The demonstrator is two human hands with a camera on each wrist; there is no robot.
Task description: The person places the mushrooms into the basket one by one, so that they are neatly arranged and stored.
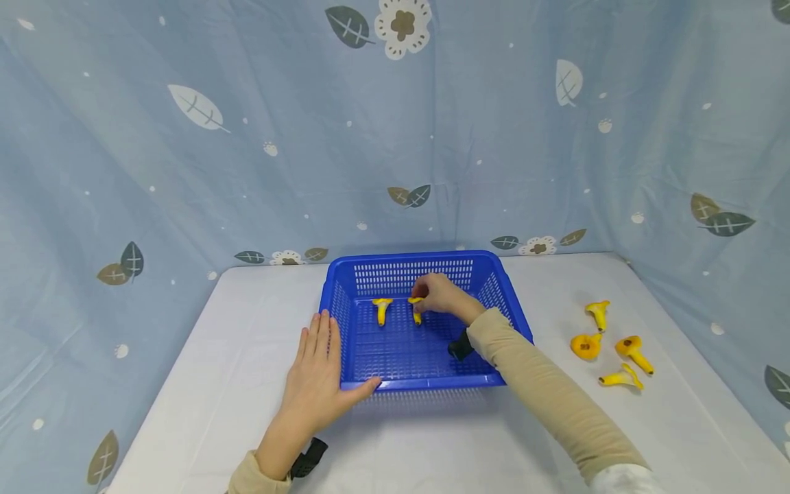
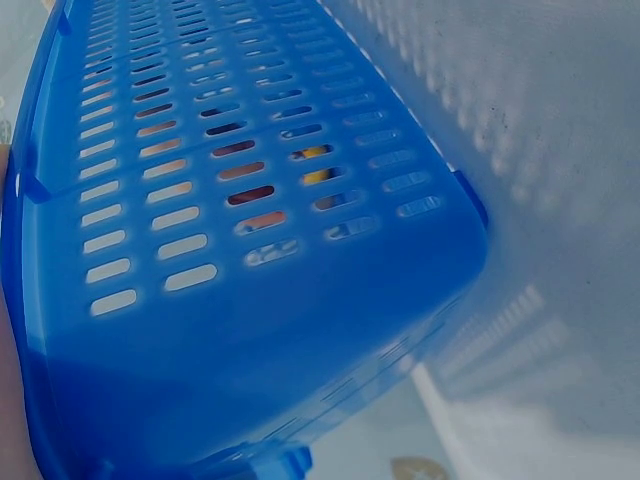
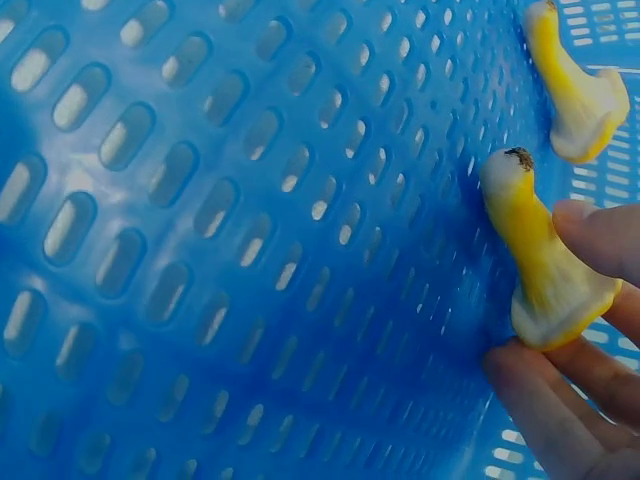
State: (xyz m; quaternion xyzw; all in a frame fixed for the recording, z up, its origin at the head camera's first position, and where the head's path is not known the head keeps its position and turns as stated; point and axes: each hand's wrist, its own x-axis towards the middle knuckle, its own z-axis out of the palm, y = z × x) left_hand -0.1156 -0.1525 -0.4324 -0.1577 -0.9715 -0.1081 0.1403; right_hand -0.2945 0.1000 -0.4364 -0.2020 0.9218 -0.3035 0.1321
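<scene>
A blue plastic basket (image 1: 426, 383) with slotted walls stands on the white table. Inside it, my right hand (image 1: 443, 296) pinches a yellow mushroom (image 3: 545, 255) by its cap end, thumb on one side and fingers on the other. The stem's dark tip points toward the front wall in the head view. Another yellow mushroom (image 1: 382, 312) lies in the basket to the left of it. With fingers straight, my left hand (image 1: 317, 374) rests against the basket's front left corner, its thumb along the front rim. The left wrist view shows mostly the basket's outer wall (image 2: 230, 350).
To the right of the basket, several more yellow mushrooms lie on the table (image 1: 555, 425), among them a round-capped mushroom (image 1: 585, 346) and a mushroom on its side (image 1: 622, 378). A blue patterned curtain (image 1: 296, 137) hangs behind the table and at both sides.
</scene>
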